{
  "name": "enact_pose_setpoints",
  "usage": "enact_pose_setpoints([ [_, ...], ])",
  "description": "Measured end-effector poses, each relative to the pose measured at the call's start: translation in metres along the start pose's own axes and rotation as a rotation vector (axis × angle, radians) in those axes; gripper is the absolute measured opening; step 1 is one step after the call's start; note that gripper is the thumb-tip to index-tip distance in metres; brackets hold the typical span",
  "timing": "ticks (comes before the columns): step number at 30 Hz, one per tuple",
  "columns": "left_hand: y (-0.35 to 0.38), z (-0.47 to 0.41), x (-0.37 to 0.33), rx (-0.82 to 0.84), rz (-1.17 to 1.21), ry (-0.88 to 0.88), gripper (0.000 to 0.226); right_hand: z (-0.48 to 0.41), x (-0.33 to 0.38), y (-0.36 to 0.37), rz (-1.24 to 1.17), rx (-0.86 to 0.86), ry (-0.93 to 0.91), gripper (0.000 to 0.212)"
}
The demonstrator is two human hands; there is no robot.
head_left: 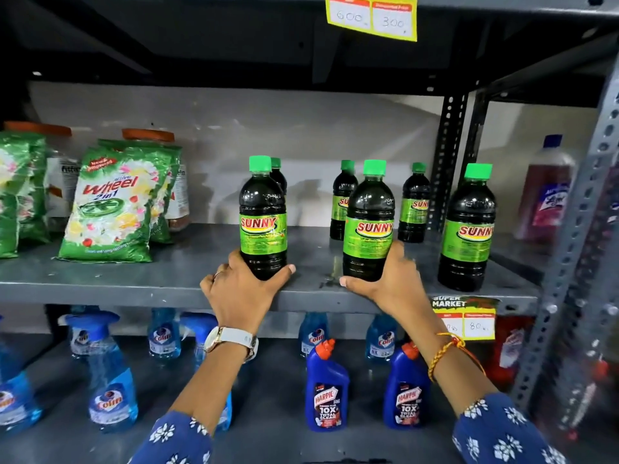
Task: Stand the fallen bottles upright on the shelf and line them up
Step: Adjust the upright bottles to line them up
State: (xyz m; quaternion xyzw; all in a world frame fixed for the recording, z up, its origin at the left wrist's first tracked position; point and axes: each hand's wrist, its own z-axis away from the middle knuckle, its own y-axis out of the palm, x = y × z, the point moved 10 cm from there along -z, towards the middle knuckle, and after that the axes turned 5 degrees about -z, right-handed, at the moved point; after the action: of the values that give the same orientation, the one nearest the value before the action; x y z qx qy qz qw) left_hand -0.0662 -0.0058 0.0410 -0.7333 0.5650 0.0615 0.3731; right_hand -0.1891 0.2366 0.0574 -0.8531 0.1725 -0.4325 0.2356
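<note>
Several dark Sunny bottles with green caps and green labels stand upright on the grey middle shelf (140, 279). My left hand (239, 289) grips the base of the front left bottle (263, 216) near the shelf's front edge. My right hand (388, 279) wraps the base of the front middle bottle (368, 219). A third front bottle (467, 226) stands free at the right. Behind them stand three more bottles: one (277, 175) mostly hidden behind the left bottle, one (342, 199) and one (414, 202) toward the back wall.
Green Wheel detergent packets (110, 202) and jars fill the shelf's left part. A pink Lizol bottle (546, 199) stands beyond the perforated upright (447, 155) at right. Below are blue Colin sprays (110, 373) and Harpic bottles (326, 386). Price tags hang on shelf edges.
</note>
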Motion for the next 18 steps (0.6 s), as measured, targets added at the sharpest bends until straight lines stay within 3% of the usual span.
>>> enact_pose_setpoints([
  [7, 0.001, 0.002, 0.001, 0.032, 0.013, -0.006, 0.107, -0.001, -0.001, 0.007, -0.077, 0.069, -0.009, 0.092],
  [10, -0.017, 0.014, -0.009, -0.127, 0.092, 0.011, 0.11, 0.004, -0.004, -0.001, -0.19, 0.073, -0.032, 0.104],
  [13, -0.045, 0.043, -0.056, -0.345, 0.277, 0.249, 0.085, 0.018, -0.005, -0.05, -0.278, -0.159, -0.165, 0.099],
  [16, -0.029, 0.06, -0.118, -0.213, 0.412, 0.384, 0.082, 0.035, -0.015, -0.129, -0.15, -0.567, -0.356, 0.08],
  [18, -0.008, 0.063, -0.142, -0.083, 0.421, 0.315, 0.096, 0.023, -0.044, -0.155, -0.2, -0.585, -0.277, 0.089],
])
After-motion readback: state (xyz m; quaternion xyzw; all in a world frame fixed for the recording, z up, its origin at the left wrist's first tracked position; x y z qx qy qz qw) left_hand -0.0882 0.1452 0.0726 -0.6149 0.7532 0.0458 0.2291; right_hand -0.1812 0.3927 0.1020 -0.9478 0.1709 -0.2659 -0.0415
